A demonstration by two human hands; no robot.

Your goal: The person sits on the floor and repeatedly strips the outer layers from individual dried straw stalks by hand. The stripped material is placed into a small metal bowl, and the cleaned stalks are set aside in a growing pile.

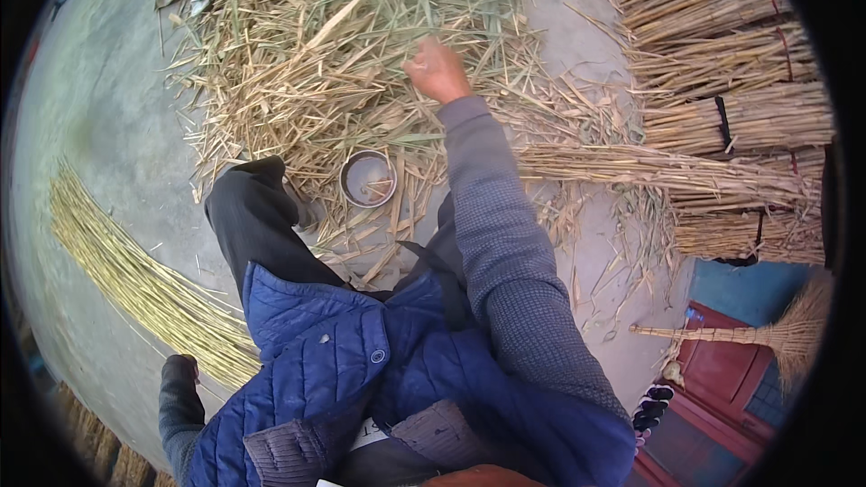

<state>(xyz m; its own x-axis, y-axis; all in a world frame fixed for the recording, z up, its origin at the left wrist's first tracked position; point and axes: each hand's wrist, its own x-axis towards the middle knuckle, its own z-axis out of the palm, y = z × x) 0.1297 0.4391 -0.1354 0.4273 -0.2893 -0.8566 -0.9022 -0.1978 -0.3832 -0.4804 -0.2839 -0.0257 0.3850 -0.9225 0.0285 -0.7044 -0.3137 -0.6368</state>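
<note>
Forward, right hand point(437, 69) closed on stalks atop the heap of loose straw point(343, 45), a round metal tin point(367, 179) just below among the litter, tied bundles point(731, 81) stacked rightward, left hand point(180, 370) low beside the long yellow stems point(135, 280), its grip impossible to tell

Right arm extends up the centre of the frame, grey-sleeved, elbow nearly straight. Right hand point(437, 69) sits upper centre, fingers curled downward. Left hand point(180, 368) rests lower left, fist-like, arm bent back.
</note>
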